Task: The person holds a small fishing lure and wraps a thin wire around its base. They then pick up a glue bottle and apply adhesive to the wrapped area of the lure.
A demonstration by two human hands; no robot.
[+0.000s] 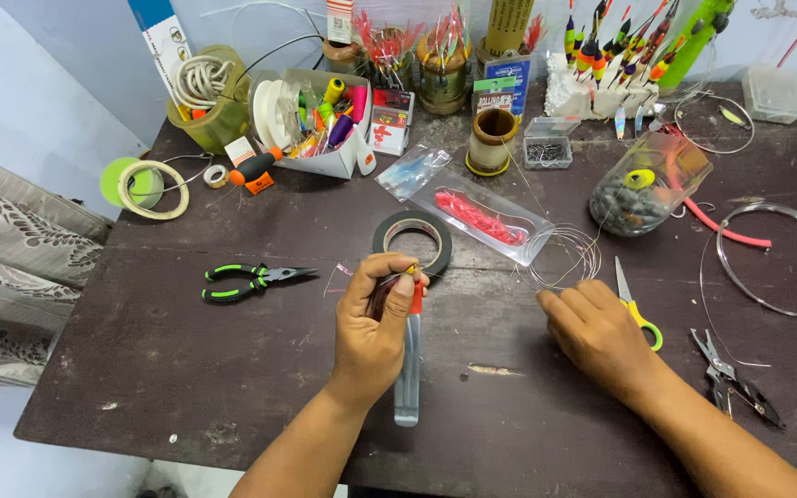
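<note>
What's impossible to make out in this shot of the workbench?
- Head view: the small red-tipped item in the left hand is mostly hidden by its fingers.
- What the right hand pinches: covered by its knuckles.
- Thin line coil: strands too fine to follow.
- Clear box: contents blurred.

Dark worn table point(186, 369) against pale blue wall point(57, 83), patterned cloth point(2, 267) beside it

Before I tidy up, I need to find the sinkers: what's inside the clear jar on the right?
The tipped jar holds a heap of dark grey pieces, probably sinkers, and a yellow-green ring. What lies under the heap is hidden.
</note>
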